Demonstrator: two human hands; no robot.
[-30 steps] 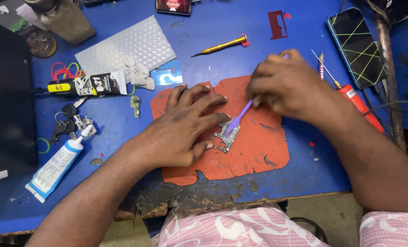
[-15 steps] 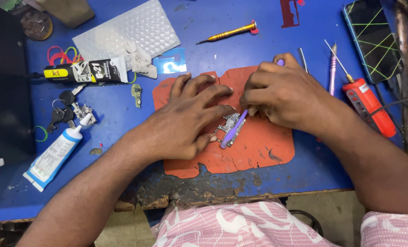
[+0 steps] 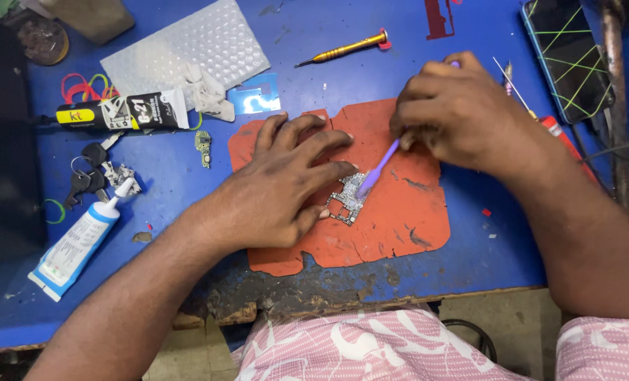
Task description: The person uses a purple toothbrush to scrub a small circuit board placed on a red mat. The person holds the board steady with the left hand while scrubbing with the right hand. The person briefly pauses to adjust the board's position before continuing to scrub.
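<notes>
Purple brush (image 3: 379, 169) pinched in right hand (image 3: 456, 106), bristles on circuit board (image 3: 346, 197), left hand (image 3: 279, 187) fingers spread, fingertips pinning board to orange mat (image 3: 399, 219), blue bench (image 3: 498, 240).

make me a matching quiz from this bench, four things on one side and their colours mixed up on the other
Things:
1. screwdriver
2. mat
3. brush in the right hand
4. table

Colours:
a. blue
b. purple
c. yellow
d. orange-red

Pairs: 1-c, 2-d, 3-b, 4-a
</notes>
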